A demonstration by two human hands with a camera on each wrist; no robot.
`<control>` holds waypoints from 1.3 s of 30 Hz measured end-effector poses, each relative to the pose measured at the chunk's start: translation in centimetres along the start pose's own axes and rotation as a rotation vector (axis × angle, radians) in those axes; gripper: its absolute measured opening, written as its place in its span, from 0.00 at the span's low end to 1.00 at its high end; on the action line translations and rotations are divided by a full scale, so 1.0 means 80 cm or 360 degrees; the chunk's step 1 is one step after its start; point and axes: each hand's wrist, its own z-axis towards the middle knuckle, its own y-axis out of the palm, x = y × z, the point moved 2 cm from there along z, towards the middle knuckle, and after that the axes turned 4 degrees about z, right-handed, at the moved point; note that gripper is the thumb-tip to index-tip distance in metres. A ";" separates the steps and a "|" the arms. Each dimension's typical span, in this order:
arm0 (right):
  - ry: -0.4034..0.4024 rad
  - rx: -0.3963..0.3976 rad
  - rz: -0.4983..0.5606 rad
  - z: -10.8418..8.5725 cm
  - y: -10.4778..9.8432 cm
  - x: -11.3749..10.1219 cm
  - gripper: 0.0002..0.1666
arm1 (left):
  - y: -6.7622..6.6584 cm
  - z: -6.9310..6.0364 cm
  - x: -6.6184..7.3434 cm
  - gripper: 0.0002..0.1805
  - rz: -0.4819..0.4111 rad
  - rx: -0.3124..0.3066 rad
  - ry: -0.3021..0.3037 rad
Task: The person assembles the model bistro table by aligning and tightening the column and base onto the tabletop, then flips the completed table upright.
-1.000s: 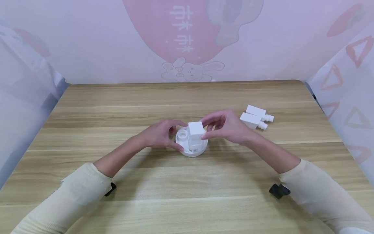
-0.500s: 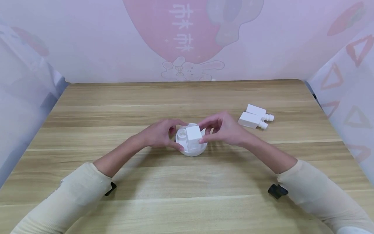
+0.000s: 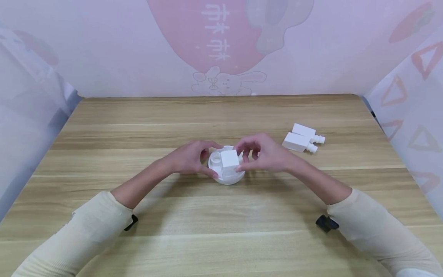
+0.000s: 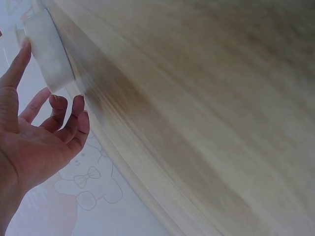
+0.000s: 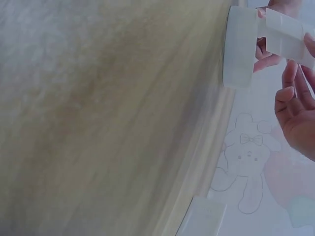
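Note:
A round white base (image 3: 226,181) with a ring-shaped socket (image 3: 216,159) on its left part sits on the table. My left hand (image 3: 192,158) grips its rim between thumb and index finger; the other fingers curl loosely beside it in the left wrist view. Over the base's right part stands a white rectangular block (image 3: 230,159), which my right hand (image 3: 264,154) pinches between thumb and fingertips. From the right wrist view, a narrow gap shows between the block (image 5: 284,35) and the base (image 5: 240,49). The block's lower end is mostly hidden in the head view.
Two more white blocks (image 3: 296,141) with ridged necks lie side by side on the wooden table (image 3: 221,223), right of and beyond my right hand. A pale printed curtain (image 3: 117,50) rises behind the table's far edge. Similar printed sheets hang at both sides.
The block in my right hand has shifted slightly left and lower over the base, turning a little. My left hand has stayed in place on the base.

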 end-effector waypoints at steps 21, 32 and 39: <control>-0.0182 -0.0170 -0.0147 0.002 -0.005 0.002 0.37 | 0.000 0.000 0.001 0.46 0.0013 -0.0009 0.0011; -0.0203 -0.0090 -0.0181 -0.001 -0.013 0.001 0.21 | -0.001 0.000 0.002 0.45 -0.0002 -0.0012 0.0022; -0.0145 -0.0009 -0.0224 -0.003 -0.010 -0.005 0.21 | 0.000 0.000 0.001 0.45 0.0020 -0.0015 -0.0006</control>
